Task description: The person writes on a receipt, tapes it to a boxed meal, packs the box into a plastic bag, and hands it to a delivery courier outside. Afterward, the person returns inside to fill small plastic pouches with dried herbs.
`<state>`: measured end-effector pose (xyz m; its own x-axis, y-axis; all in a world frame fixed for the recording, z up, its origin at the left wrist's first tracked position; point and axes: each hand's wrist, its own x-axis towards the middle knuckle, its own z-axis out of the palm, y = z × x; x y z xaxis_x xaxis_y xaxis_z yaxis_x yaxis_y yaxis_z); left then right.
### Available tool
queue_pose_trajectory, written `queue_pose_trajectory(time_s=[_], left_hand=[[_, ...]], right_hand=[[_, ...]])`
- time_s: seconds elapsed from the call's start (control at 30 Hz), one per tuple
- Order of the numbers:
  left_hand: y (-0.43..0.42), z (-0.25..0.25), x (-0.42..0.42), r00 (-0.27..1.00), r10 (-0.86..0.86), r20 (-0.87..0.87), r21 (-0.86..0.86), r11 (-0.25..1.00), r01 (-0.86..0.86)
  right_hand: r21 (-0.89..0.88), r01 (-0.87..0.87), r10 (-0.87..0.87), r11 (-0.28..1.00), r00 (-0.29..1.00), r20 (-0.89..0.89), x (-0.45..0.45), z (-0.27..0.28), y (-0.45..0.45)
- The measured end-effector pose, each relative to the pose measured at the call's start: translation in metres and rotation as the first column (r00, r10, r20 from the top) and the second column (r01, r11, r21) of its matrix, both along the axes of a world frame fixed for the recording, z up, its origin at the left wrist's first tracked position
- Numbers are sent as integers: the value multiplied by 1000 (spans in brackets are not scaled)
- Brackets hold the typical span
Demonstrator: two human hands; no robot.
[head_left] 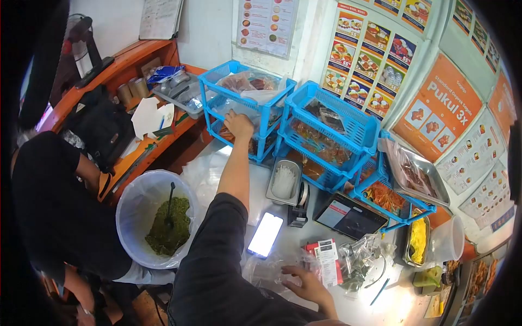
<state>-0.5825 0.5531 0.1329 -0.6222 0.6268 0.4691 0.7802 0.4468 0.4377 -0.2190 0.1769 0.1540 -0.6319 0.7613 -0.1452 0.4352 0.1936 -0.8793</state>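
Observation:
My left hand [239, 125] reaches into the middle level of the left blue stacking rack [265, 122], over clear plastic bags; its fingers look bent but apart, and the fingertips are partly hard to make out. Low in the view, my right hand [307, 286] is open, fingers spread, beside a crumpled clear plastic bag [272, 270]. A lit phone [265, 234] lies on the table between my arm and that hand. Close to the right hand is a red packet with a white printed label [328, 263].
A large tub of green paste [124, 217] with a ladle stands left of my arm. Another blue rack [331, 127], a metal container [284, 182] and a tablet [350, 215] stand at the back. At left is a person in black [65, 212].

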Motion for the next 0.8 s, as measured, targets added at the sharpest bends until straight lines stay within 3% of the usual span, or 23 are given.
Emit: queue_pose_trajectory(time_s=[0.1,0.2,0.3,0.33,0.43,0.5,0.53,0.6,0.73,0.8], left_hand=[[-24,-2,3,970,-96,225,460,888,-18],[-23,-21,-9,953,-86,291,604,789,-113],[-32,-7,-5,967,180,178,348,908,-234],[-36,4,-5,967,227,119,104,965,-240],[-31,17,-14,988,151,17,-169,975,-146],[-14,8,-21,990,132,-49,-280,950,-141],[-23,24,-13,995,98,19,-315,945,-87],[-14,14,-13,975,102,198,-225,973,-56],[-3,1,-17,967,55,250,-16,998,-52],[-11,6,-14,942,42,333,189,976,-110]], right_hand=[[16,81,-81,997,997,13,10,15,4],[50,152,-152,987,988,5,23,10,7],[93,199,-201,976,979,11,24,10,3],[81,202,-205,976,978,30,23,13,-2],[99,150,-152,984,988,9,32,-35,-4],[-11,91,-91,996,996,7,35,-61,-5],[-75,87,-86,993,996,13,33,-67,-7],[-10,91,-91,996,996,11,23,-59,-5],[235,21,-34,972,998,51,7,-41,10],[146,84,-87,986,996,16,12,-52,19]])
